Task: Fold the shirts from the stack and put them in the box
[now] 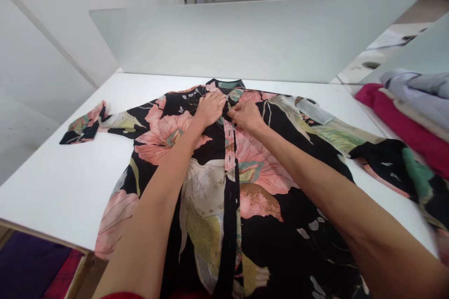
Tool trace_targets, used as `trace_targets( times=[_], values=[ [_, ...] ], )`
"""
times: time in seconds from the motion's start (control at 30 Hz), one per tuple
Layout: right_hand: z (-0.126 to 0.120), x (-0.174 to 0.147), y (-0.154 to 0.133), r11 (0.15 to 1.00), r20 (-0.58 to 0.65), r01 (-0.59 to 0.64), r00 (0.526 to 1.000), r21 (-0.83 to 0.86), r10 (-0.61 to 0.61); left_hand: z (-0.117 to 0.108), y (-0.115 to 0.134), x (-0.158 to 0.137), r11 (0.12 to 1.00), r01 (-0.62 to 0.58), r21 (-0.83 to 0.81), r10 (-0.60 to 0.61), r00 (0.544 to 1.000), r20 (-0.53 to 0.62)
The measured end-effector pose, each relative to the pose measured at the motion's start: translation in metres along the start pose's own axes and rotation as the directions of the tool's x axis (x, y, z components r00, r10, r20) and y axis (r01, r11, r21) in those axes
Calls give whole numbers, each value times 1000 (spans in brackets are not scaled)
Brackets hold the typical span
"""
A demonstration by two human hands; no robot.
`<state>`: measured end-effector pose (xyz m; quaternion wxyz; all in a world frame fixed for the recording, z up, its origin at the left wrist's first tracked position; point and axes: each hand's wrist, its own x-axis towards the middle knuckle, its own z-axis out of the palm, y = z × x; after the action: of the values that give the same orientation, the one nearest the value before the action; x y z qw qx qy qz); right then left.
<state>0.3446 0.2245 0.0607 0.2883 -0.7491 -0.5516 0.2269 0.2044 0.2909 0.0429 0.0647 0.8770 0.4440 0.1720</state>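
A black shirt with large pink and cream flowers [259, 168] lies spread on its back, collar [231, 86] away from me and both sleeves stretched out sideways. Down its middle runs the button placket [229, 149], partly parted lower down. My left hand [211, 106] rests on the fabric just below the collar, left of the placket, its fingers bent and together at the edge. My right hand [245, 114] pinches the front edge on the other side, thumb and fingertips closed. Whether a button is between the fingertips is too small to tell.
The shirt lies on a white table [42, 187] with a frosted divider [245, 39] along its back edge. Folded magenta and grey cloth [403, 117] is piled at the right. Below the table's left edge sits purple and red fabric [35, 261].
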Motion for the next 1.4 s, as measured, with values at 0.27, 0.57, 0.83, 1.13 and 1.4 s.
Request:
trace_targets(
  times=[0.27, 0.57, 0.83, 1.13, 1.4],
  values=[
    [0, 0, 4, 997, 1, 25, 1000, -66, -25, 1, 0, 0, 994, 39, 97, -40, 999, 9],
    [-3, -12, -1, 990, 8, 33, 999, -136, -33, -2, 4, -3, 977, 90, 192, -87, 996, -25],
    [-2, -7, 0, 992, 17, -5, 1000, -124, 7, 1, 6, -4, 958, 124, 260, -113, 992, -57],
    [-1, -9, 0, 983, 8, 13, 1000, -182, -12, 6, 1, -1, 961, 81, 263, -60, 994, -86],
    [1, -11, 3, 971, -7, 73, 997, -227, -77, 8, 0, -2, 961, 57, 269, -25, 993, -120]
  ],
)
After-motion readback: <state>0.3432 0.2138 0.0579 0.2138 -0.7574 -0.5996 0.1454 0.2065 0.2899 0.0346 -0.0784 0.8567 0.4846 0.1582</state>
